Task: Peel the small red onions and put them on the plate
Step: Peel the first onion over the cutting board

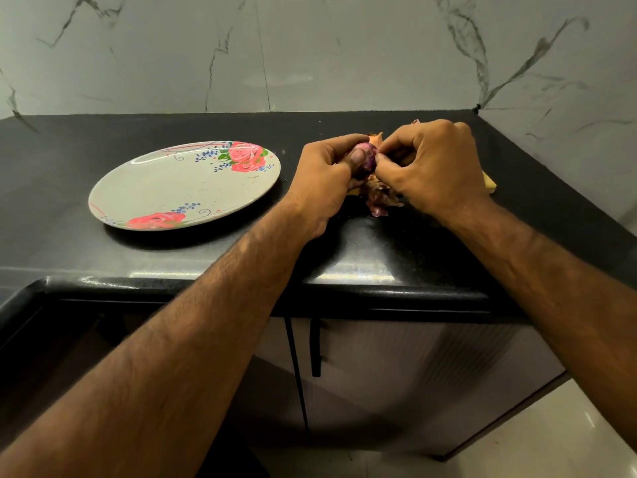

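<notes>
A small red onion (pixel 368 154) is held just above the black counter, to the right of the plate. My left hand (pixel 327 181) grips it, thumb lying across its front. My right hand (pixel 431 167) pinches the onion's skin at its right side with thumb and fingertips. Most of the onion is hidden by the fingers. The white plate (pixel 165 191) with pink roses lies flat on the counter at the left and carries nothing.
Loose purple-brown onion peels (pixel 379 200) lie on the black counter (pixel 241 257) under my hands. A yellowish object (pixel 489 183) pokes out behind my right hand. Marble walls close the back and right side. Cabinet doors (pixel 396 374) hang below the counter's front edge.
</notes>
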